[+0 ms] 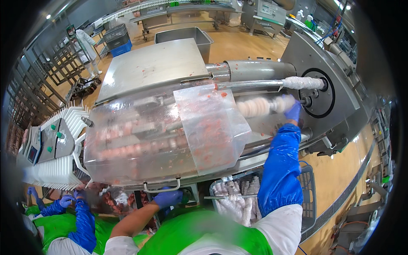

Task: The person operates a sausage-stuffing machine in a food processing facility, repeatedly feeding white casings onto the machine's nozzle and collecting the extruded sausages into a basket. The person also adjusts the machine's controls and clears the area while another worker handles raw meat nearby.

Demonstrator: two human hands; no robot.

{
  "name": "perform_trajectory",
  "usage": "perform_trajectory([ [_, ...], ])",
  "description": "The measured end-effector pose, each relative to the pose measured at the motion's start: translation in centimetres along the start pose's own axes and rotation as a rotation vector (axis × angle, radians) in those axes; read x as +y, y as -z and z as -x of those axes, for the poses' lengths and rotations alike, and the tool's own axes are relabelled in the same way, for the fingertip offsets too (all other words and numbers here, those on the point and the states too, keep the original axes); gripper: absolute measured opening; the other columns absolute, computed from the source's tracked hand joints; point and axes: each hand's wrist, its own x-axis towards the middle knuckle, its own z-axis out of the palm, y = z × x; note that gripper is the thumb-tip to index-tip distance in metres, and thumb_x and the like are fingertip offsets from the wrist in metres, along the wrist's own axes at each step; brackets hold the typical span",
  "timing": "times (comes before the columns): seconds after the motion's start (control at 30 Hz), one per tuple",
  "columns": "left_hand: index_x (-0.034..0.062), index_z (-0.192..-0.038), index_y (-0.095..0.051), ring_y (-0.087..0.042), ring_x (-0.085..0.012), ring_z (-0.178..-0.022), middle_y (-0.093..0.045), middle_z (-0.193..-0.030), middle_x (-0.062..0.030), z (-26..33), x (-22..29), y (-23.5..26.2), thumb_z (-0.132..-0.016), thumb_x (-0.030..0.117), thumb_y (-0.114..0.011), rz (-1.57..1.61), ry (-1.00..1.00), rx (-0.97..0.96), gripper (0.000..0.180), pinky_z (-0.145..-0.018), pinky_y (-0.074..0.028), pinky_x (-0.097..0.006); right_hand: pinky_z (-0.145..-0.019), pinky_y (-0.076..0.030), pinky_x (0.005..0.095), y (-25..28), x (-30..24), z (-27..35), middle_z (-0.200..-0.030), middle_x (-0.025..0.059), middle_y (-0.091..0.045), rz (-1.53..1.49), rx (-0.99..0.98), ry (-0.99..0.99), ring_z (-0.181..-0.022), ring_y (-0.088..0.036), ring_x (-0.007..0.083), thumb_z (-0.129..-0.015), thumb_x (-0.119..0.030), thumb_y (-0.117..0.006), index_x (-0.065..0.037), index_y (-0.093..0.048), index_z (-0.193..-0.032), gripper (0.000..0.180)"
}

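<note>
My right hand, gloved in purple-blue, is closed around the right end of a white ruffled casing sleeve on the lower tube. That end is blurred by motion beside the machine's round turret plate. Another gathered casing sits on the upper metal tube. My left hand, also gloved, is below the guard's handle, by a dark box with a green round knob; its fingers are partly hidden. Pink links show under the clear guard, partly covered by a smeared plastic sheet.
Below the machine, a grey crate holds white casing sticks, with a metal rod across them. White hooks line the left end. Other workers' gloved hands are at lower left. A metal tub stands behind.
</note>
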Motion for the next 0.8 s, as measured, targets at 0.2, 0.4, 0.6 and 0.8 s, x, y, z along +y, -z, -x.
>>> perform_trajectory([
  [0.2, 0.0095, -0.081, -0.066, -0.062, -0.0334, -0.071, -0.064, -0.079, -0.0157, 0.6, 1.3, 1.3, -0.071, 0.024, -0.059, 0.02, 0.079, -0.066, 0.019, -0.059, -0.047, -0.044, -0.073, -0.048, 0.034, -9.5, 12.9, 7.5, -0.1, 0.0041, -0.063, 0.688, 0.03, 0.27, -0.089, -0.059, 0.0187, -0.09, -0.029, -0.049, -0.013, -0.058, -0.11, 0.028],
  [0.4, 0.0092, -0.086, -0.061, -0.06, -0.038, -0.075, -0.061, -0.081, -0.0182, 1.1, -0.7, -0.6, -0.078, 0.026, -0.054, 0.02, 0.031, 0.005, 0.02, -0.062, -0.046, -0.047, -0.08, -0.044, 0.0442, -14.1, 12.6, 15.5, -0.109, 0.0125, -0.06, 1.367, 0.101, 0.015, -0.097, -0.057, 0.0282, -0.079, -0.043, -0.059, -0.012, -0.05, -0.122, 0.054],
  [0.6, 0.0086, -0.08, -0.061, -0.058, -0.0385, -0.066, -0.06, -0.074, -0.0182, 0.1, 0.3, -0.4, -0.077, 0.023, -0.052, 0.01, -0.039, 0.087, 0.018, -0.058, -0.044, -0.047, -0.094, -0.038, 0.0452, -10.7, 18.3, 28.3, -0.115, 0.019, -0.051, 1.375, -0.031, 0.425, -0.106, -0.048, 0.0324, -0.074, -0.019, -0.062, -0.001, -0.051, -0.116, 0.047],
  [0.8, 0.0103, -0.077, -0.065, -0.059, -0.032, -0.07, -0.063, -0.076, -0.0134, 5.0, 1.1, 0.9, -0.073, 0.029, -0.058, 0.361, 0.066, 0.257, 0.02, -0.062, -0.045, -0.043, -0.096, -0.036, 0.0467, -16.8, 14.3, 38.3, -0.12, 0.0207, -0.051, 1.729, 0.058, 0.444, -0.112, -0.047, 0.0344, -0.088, -0.033, -0.054, 0.002, -0.054, -0.117, 0.046],
])
